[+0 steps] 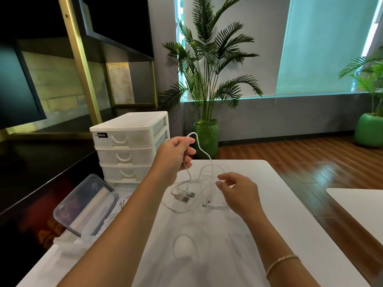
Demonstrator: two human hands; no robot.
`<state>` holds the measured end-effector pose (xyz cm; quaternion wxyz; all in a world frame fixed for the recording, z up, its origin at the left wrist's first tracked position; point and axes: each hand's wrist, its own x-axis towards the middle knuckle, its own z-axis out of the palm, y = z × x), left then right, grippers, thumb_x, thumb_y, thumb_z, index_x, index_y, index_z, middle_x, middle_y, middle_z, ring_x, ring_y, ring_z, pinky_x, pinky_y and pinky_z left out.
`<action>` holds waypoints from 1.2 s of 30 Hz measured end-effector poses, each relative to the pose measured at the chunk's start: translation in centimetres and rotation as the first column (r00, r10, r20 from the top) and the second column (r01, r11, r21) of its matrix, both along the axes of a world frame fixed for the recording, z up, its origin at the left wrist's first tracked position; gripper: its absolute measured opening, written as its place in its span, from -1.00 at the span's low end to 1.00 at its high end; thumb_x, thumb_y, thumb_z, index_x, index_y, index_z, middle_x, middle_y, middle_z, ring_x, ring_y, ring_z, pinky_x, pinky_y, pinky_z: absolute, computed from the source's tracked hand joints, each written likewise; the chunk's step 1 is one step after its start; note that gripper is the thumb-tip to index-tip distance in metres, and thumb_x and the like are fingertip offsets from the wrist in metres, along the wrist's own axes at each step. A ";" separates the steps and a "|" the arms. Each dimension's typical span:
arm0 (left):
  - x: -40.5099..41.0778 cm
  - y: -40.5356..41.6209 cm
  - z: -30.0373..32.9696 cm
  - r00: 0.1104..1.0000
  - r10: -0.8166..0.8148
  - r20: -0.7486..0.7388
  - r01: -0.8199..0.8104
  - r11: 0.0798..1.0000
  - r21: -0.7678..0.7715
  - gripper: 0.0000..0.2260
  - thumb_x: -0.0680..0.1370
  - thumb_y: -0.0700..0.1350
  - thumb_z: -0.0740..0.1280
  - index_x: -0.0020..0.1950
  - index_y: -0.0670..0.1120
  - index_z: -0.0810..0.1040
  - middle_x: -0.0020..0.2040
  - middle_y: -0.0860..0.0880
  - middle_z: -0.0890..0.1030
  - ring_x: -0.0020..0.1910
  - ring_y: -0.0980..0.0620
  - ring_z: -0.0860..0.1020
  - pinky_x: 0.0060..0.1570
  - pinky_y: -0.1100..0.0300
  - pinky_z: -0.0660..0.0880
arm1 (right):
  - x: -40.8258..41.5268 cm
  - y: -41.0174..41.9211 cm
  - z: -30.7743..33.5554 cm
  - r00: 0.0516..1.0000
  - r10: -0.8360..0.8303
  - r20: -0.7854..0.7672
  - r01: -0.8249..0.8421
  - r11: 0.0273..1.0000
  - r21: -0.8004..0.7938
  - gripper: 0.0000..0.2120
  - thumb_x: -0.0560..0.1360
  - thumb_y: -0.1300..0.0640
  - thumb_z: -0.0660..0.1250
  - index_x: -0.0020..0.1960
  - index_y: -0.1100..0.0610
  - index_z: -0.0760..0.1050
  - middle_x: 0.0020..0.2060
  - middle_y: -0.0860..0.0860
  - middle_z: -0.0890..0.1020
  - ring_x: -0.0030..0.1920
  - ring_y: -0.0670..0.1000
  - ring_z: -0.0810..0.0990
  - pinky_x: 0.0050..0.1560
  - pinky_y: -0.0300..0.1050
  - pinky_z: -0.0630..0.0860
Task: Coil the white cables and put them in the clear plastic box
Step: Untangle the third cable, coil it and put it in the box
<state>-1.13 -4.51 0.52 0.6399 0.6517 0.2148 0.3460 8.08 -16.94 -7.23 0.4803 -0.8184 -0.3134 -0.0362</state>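
A tangle of white cables [199,189] with USB plugs lies on the white table [279,214]. My left hand [176,156] is raised above the table's far left part and pinches a loop of one white cable, which hangs down into the tangle. My right hand [238,191] hovers just right of the tangle, fingers apart and curled, holding nothing. The clear plastic box [87,204] sits tilted at the table's left edge, and white cable coils [119,206] show beside it, partly hidden by my left forearm. One more white cable loop [184,245] lies near the front.
A white three-drawer organiser [128,146] stands at the table's far left corner, behind the box. A second white table [360,206] is to the right. Potted palms [207,83] stand on the wooden floor beyond. A dark counter runs along the left.
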 end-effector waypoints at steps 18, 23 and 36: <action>-2.5 -2.7 0.8 0.965 -0.262 0.024 0.248 0.937 0.247 -0.81 0.58 -0.09 0.20 -0.06 0.00 0.61 -0.43 0.08 0.54 -0.50 0.17 0.41 -0.51 0.34 0.36 | 2.9 3.3 3.5 0.997 0.038 -0.069 -0.046 0.991 -0.122 -0.45 0.51 -0.12 0.23 0.45 -0.03 0.21 0.27 0.06 0.51 0.23 0.10 0.48 0.22 0.06 0.47; -3.3 -1.5 0.6 0.944 -0.325 0.056 0.303 0.922 0.240 -0.80 0.58 -0.12 0.19 -0.10 -0.02 0.61 -0.43 0.08 0.55 -0.51 0.17 0.40 -0.53 0.36 0.34 | 3.7 3.9 4.0 0.995 0.074 -0.063 -0.079 0.993 -0.084 -0.80 0.56 0.00 0.21 0.06 0.03 0.56 -0.10 0.01 0.61 -0.07 0.02 0.53 -0.13 -0.15 0.45; -3.0 0.7 -1.3 0.996 -0.081 0.043 0.079 0.995 0.064 -0.82 0.60 -0.07 0.19 0.06 -0.06 0.56 -0.38 0.03 0.55 -0.52 0.17 0.41 -0.54 0.34 0.35 | -1.0 2.4 13.5 0.945 0.288 0.157 -0.327 0.794 0.512 -0.86 0.52 0.12 0.30 -0.10 -0.11 0.57 -0.16 -0.17 0.61 -0.14 -0.17 0.54 -0.01 -0.14 0.56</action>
